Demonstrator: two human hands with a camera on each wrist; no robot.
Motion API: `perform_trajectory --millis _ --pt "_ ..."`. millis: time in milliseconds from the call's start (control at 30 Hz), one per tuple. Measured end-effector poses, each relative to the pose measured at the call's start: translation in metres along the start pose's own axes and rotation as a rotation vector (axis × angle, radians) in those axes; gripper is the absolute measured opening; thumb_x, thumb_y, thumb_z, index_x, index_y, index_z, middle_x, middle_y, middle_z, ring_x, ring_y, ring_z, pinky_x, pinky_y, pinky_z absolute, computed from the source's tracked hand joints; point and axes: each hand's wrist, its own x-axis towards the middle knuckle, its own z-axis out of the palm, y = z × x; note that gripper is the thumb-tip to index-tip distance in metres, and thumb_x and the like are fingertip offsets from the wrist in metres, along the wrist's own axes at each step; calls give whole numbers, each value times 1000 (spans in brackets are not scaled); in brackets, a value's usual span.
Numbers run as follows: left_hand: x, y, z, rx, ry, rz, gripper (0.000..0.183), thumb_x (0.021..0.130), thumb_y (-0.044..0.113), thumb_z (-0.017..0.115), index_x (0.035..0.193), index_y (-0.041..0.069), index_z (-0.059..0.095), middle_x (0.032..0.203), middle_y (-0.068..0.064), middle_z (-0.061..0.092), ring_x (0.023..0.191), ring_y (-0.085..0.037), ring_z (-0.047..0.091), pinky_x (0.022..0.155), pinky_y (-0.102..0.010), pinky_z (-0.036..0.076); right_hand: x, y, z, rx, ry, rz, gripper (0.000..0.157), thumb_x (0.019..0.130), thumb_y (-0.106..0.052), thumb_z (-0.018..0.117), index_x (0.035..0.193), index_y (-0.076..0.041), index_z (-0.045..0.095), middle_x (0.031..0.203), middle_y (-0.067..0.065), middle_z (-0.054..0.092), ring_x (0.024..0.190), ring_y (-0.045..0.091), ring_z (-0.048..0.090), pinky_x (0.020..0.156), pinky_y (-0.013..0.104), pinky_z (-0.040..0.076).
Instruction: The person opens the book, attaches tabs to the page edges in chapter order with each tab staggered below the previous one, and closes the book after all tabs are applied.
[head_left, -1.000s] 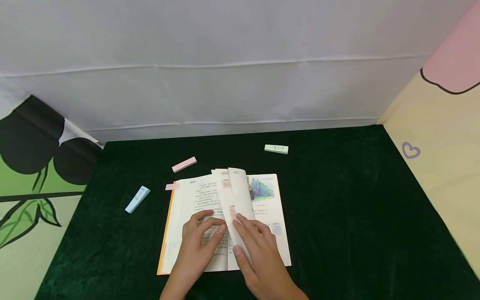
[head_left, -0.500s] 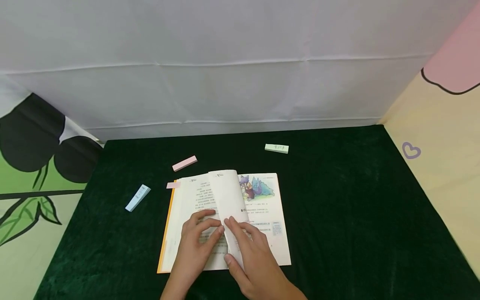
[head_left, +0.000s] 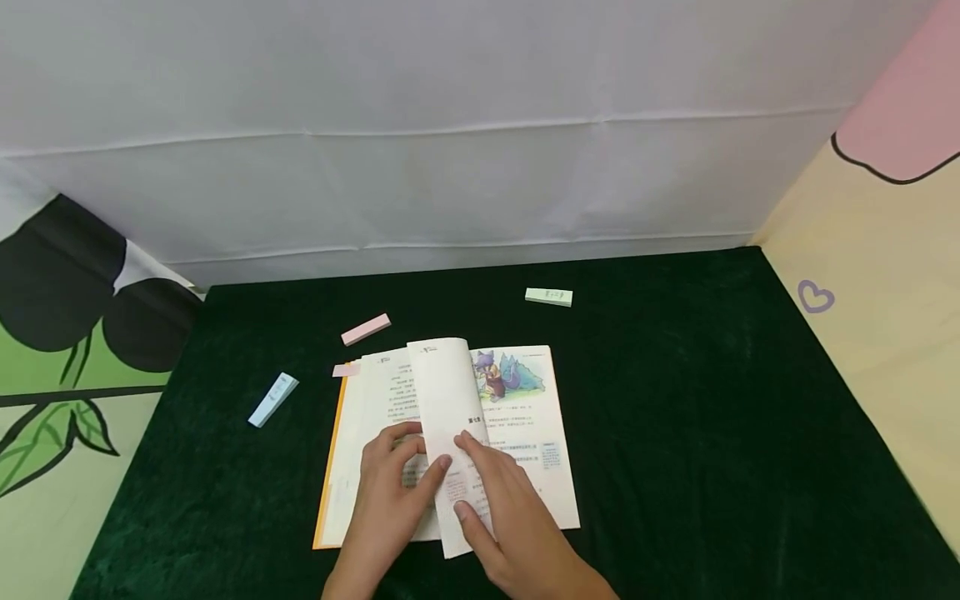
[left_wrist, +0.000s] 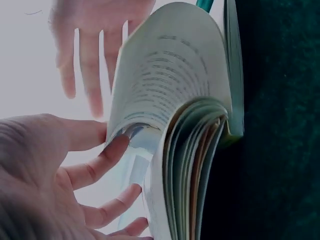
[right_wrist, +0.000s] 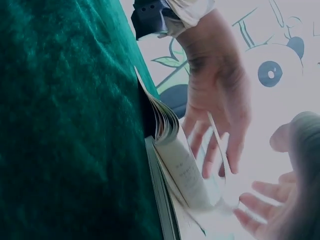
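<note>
An open book (head_left: 519, 492) with an orange cover edge lies in the head view, printed text on its left side and a fox-like picture at upper right. A lifted page (head_left: 442, 392) stands curled over the middle. My left hand (head_left: 390, 500) pinches its edge between thumb and index finger, clearest in the left wrist view, where the curved page (left_wrist: 170, 65) rises above the block of leaves. My right hand (head_left: 517, 521) rests its extended fingers on the lifted page from the right, its thumb apart from the index finger. The fingers look straight in the left wrist view.
A pink tab (head_left: 346, 370) sticks out from the book's left edge. Beyond it lie a pink sticky-note pad (head_left: 366, 329), a light blue one (head_left: 273, 400) and a pale green one (head_left: 549, 297) on the dark green cloth (head_left: 675, 400). A white curtain hangs behind.
The lifted page has swung left, and its lower end now reaches toward me past the book's near edge. The left thumb has come onto it; the right hand has shifted slightly left.
</note>
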Motion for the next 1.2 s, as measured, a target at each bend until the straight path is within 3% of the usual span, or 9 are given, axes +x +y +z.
perform_trajectory --millis 133,267,367,500,800,1200 --pt "3 -4 -5 60 8 -55 20 95 24 76 108 10 76 144 -12 55 134 -37 39 108 -60 38 -1 7 -6 -67 95 156 63 104 -20 63 161 -16 35 163 2 42 141 20 47 116 50 46" --pt "9 -10 -14 119 25 -120 28 96 26 74 115 5 74 144 -14 54 132 -38 39 106 -56 40 0 17 -15 -217 170 380 60 99 -16 71 154 -11 47 151 10 50 126 25 50 101 46 50" --pt "13 -15 -20 162 47 -167 34 98 26 72 122 2 71 146 -19 52 131 -41 38 103 -59 41 0 25 -21 -304 177 527 64 96 -19 75 153 -7 47 146 17 51 117 29 50 93 44 48" --pt "16 -23 -29 217 70 -219 39 101 24 69 129 -2 65 149 -24 47 131 -45 34 105 -64 40 0 31 -22 -347 158 633 74 94 -26 79 154 1 44 142 24 50 111 33 50 89 46 46" --pt "19 -34 -33 279 118 -257 40 102 21 66 133 -3 61 153 -28 41 134 -48 32 111 -69 38 -4 37 -18 -377 158 664 80 91 -29 82 152 7 45 136 27 50 105 35 50 83 45 42" --pt "21 -42 -30 364 143 -281 34 100 19 69 126 -3 61 149 -30 42 135 -53 29 112 -73 32 -5 37 -17 -409 170 670 81 89 -30 85 151 4 47 137 26 49 107 36 50 86 46 44"
